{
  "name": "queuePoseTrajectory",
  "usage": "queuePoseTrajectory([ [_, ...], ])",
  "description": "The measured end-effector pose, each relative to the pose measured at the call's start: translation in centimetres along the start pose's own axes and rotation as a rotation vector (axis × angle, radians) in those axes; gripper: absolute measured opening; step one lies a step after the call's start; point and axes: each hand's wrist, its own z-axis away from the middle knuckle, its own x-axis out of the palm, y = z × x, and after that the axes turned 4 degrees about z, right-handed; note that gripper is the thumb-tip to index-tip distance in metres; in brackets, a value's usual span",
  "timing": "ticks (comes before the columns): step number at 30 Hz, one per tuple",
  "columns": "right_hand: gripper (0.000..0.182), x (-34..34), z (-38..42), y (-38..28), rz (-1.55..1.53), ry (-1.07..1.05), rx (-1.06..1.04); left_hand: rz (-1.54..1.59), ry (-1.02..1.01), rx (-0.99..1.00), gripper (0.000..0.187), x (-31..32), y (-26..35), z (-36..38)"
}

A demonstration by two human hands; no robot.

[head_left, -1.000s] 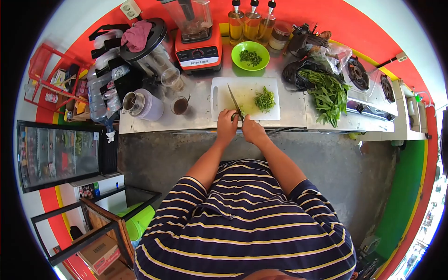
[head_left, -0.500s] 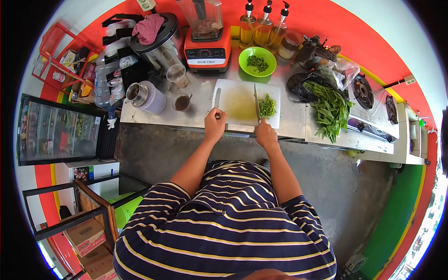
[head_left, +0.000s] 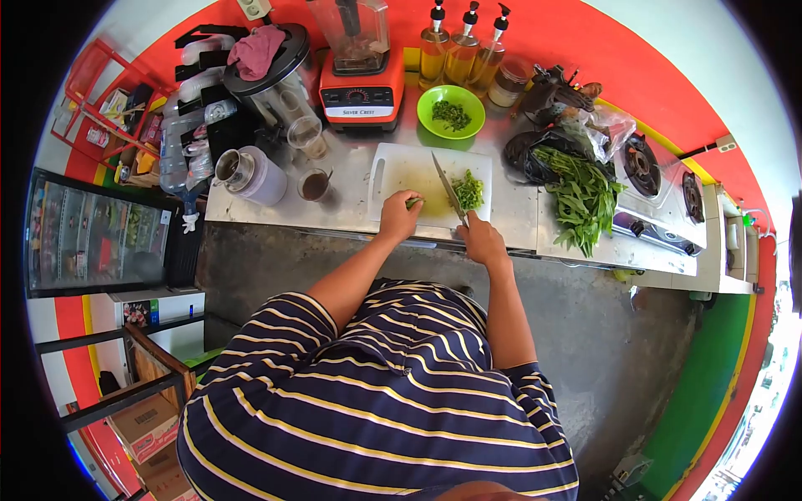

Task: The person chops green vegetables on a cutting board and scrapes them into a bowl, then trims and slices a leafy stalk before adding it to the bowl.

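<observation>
The knife (head_left: pixel 449 189) was clamped by its handle in the right hand (head_left: pixel 480 240), fingers wrapped round it. Its blade ran long-wise away from those fingers, up and to the left across the board (head_left: pixel 401 163), tip toward the far edge. Just right of the blade lay the chopped greens (head_left: pixel 469 190), touching or nearly touching it. The left hand (head_left: pixel 399 217) sat curled at the board's near edge, its fingertips pinching a short green stem (head_left: pixel 413 201) that pointed right, toward the blade.

Beyond the blade tip stood a green bowl (head_left: pixel 451 112) with more chopped greens. Left of that was a red blender (head_left: pixel 359 79) marked "SILVER CREST". Three oil bottles (head_left: pixel 462 52) stood behind the bowl. Right of the knife hand, a pile of leafy stalks (head_left: pixel 585 196) spilled from a black bag. Left of the left hand stood a small cup (head_left: pixel 315 185) of dark liquid.

Half a second earlier the blade had stood nearly straight against the greens, and the left hand had been further left, off the stem. Now the blade slanted left.
</observation>
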Motion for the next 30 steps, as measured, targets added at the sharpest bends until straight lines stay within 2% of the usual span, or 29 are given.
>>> queuePoseTrajectory([
  [3,0.035,-0.5,0.3,0.0,-0.024,0.017,-0.015,0.001,-0.057,0.039,0.013,0.7,0.2,-0.7],
  [5,0.035,-0.5,0.3,0.0,-0.036,0.034,-0.025,-0.097,-0.066,0.15,0.011,1.0,-0.2,-1.1],
  [8,0.035,-0.3,0.4,-0.5,-0.047,0.048,-0.036,-0.195,-0.038,0.178,0.012,0.7,-0.5,-0.9],
  [9,0.034,-0.4,0.3,-0.9,-0.043,0.046,-0.038,-0.193,-0.041,0.192,0.012,0.7,-0.1,-1.0],
  [11,0.034,-0.3,0.1,-1.6,-0.021,0.041,-0.043,-0.019,0.007,0.063,0.012,0.8,0.3,-1.0],
  [12,0.034,-0.2,0.1,-2.1,0.003,0.022,-0.052,-0.017,0.002,0.064,0.012,0.6,0.3,-1.1],
  [14,0.034,0.3,-0.2,-3.1,0.033,0.016,-0.067,-0.124,-0.097,0.183,0.013,-0.1,-0.1,-1.3],
  [20,0.029,3.0,-0.9,-5.7,0.236,0.087,-0.096,-0.167,-0.076,0.297,0.018,-0.1,-0.8,-0.5],
  [23,0.025,5.3,-0.9,-6.2,0.298,0.096,-0.068,-0.125,-0.058,0.343,0.019,-0.2,-1.4,-0.4],
  [25,0.022,6.0,-1.1,-6.4,0.289,0.094,0.044,-0.108,-0.042,0.373,0.019,-0.1,-1.8,-0.4],
  [30,0.023,3.9,-2.0,-6.3,0.31,-0.009,-0.015,-0.076,-0.016,0.405,0.017,-0.2,-2.2,-0.2],
])
